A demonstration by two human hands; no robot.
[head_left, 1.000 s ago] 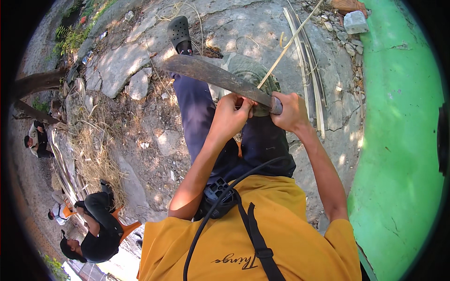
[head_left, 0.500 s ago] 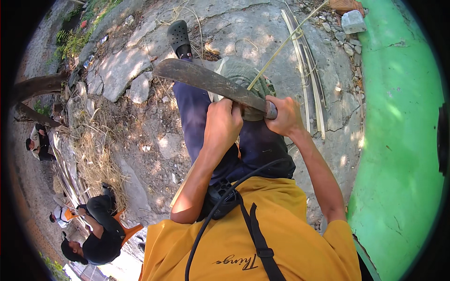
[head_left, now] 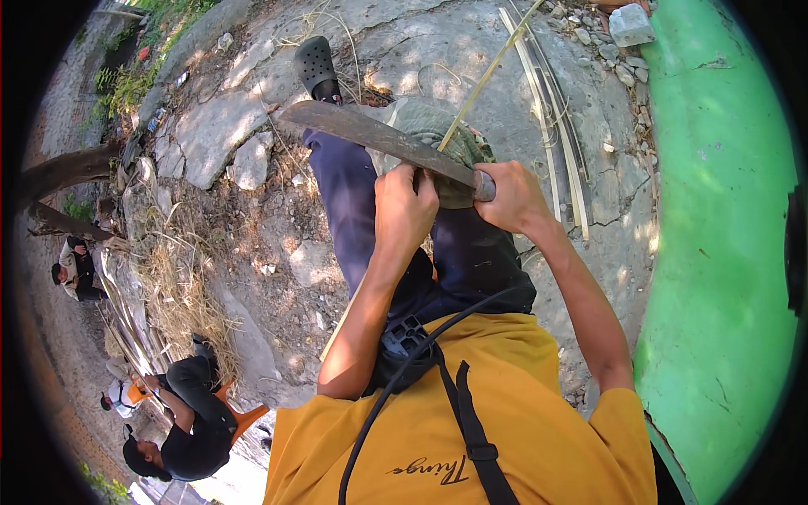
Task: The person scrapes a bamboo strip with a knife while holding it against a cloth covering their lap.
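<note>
A long machete (head_left: pixel 370 133) with a dark, worn blade lies across my lap, pointing up to the left. My right hand (head_left: pixel 512 195) is closed round its short handle. Under the blade passes a thin bamboo strip (head_left: pixel 486 80), which slants away to the upper right; a pale length also shows beside my left forearm. My left hand (head_left: pixel 404 206) pinches the strip close beneath the blade, fingertips partly hidden. A grey-green patterned cloth (head_left: pixel 421 122) covers my leg under the work.
Several split strips (head_left: pixel 551 118) lie on the cracked concrete to the right, near a green wall (head_left: pixel 715 252). Rubble and a pale block (head_left: pixel 630 25) are at the far right. On the left are dry fibres (head_left: pixel 181 286), a trunk (head_left: pixel 71 172) and seated people (head_left: pixel 189 421).
The strip's far part has swung a little to the left and stands steeper. Both hands and the machete keep nearly the same places, while the whole view has shifted slightly.
</note>
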